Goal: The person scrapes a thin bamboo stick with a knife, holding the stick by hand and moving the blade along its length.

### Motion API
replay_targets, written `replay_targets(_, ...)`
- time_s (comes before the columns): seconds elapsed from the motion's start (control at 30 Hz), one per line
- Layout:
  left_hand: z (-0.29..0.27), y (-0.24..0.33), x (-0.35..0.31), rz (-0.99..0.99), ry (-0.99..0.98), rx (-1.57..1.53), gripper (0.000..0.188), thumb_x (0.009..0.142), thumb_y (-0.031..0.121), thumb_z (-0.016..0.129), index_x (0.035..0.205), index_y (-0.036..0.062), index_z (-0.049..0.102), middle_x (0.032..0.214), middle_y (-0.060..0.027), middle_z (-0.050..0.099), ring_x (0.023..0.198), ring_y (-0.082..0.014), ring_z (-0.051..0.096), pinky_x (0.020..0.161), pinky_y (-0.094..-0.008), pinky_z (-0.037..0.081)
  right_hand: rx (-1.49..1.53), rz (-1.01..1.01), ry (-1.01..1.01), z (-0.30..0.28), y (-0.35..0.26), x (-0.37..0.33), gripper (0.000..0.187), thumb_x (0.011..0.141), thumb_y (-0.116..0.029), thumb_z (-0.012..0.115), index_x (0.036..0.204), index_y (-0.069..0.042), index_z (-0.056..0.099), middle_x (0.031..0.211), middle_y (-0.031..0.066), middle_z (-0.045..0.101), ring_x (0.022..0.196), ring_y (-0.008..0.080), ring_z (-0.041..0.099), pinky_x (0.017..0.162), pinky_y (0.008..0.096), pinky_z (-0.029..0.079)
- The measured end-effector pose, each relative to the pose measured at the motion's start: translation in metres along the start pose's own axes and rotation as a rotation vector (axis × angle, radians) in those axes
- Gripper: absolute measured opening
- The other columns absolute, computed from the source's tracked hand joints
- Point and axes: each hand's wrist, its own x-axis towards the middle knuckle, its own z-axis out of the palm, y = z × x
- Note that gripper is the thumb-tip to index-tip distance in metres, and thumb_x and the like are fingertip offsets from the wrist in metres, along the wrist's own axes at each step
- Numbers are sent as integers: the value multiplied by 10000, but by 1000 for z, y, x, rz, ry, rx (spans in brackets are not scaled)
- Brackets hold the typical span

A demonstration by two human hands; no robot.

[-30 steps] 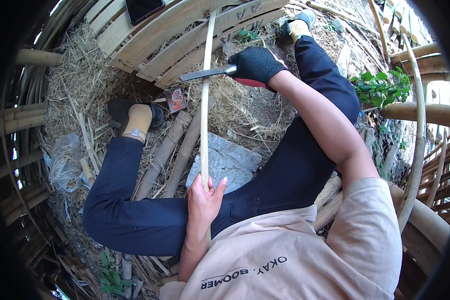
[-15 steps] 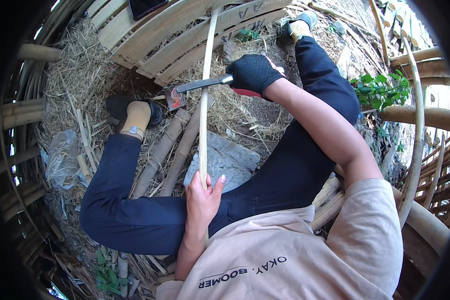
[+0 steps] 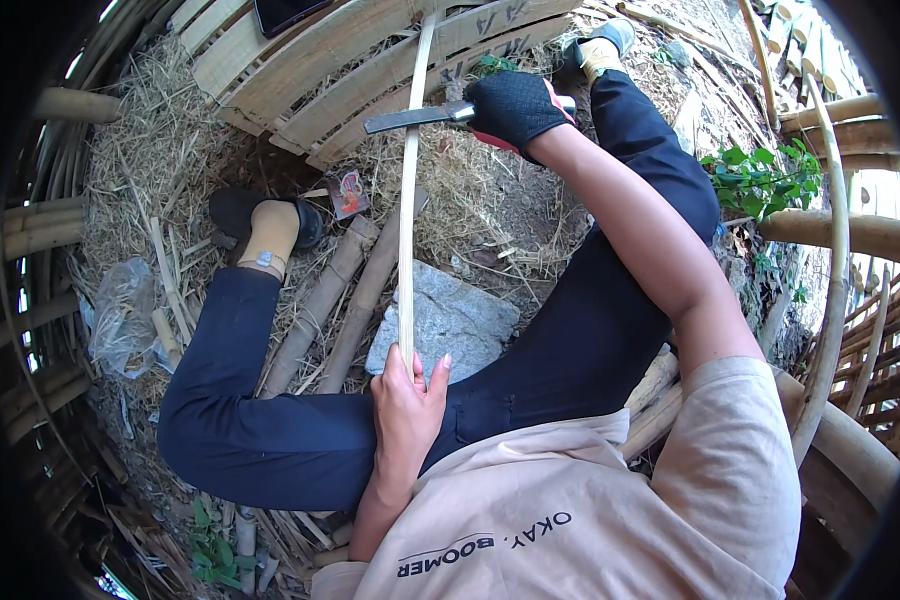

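Note:
A long pale bamboo strip (image 3: 408,230) runs from my lap to the slatted wooden crate (image 3: 320,95) at the far side, its far end lying against the slats. My left hand (image 3: 408,405) is bare and wraps round the near part of the strip, thumb raised. In a black and red glove, my right hand (image 3: 518,112) grips the handle of a knife (image 3: 410,118). The knife's broad blade lies across the strip, near the crate, pointing left. Most of the handle is hidden inside the glove.
Between my legs lies a flat grey stone (image 3: 445,320). Bamboo poles (image 3: 320,300) and a small printed packet (image 3: 348,194) are left of it. A clear plastic bag (image 3: 125,318) lies farther left on straw. A dark phone (image 3: 288,14) rests on the crate; leafy plants (image 3: 760,185) grow at right.
My right hand and the knife have slid away from me along the strip, toward the crate. The packet behind the blade now shows fully. My left hand has stayed in place.

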Motion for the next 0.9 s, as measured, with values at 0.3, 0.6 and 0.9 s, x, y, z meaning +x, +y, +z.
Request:
replay_targets(0.3,-3,7,-2,-28,-26,5,358,871,177,812,857,4,499,587,-102,523,462,-200,518,475,-354,422,-11,134,42,0,16,16,289,842,-244,593,1053,-203,787,986,135,765,930,332,746,809,469,590)
replay_targets(0.6,-2,8,0,-29,-19,-13,368,865,177,821,850,3,497,588,-99,516,464,-183,509,473,-349,421,96,21,32,-6,20,-6,344,885,-455,676,1038,-162,771,922,177,743,884,383,723,818,483,577)
replay_targets(0.9,-2,3,1,-56,-41,-35,371,870,190,819,856,11,494,594,-93,518,470,-178,505,474,-351,417,95,-120,-217,-21,-30,-37,237,858,-318,640,996,-189,782,910,142,756,874,338,741,799,466,583)
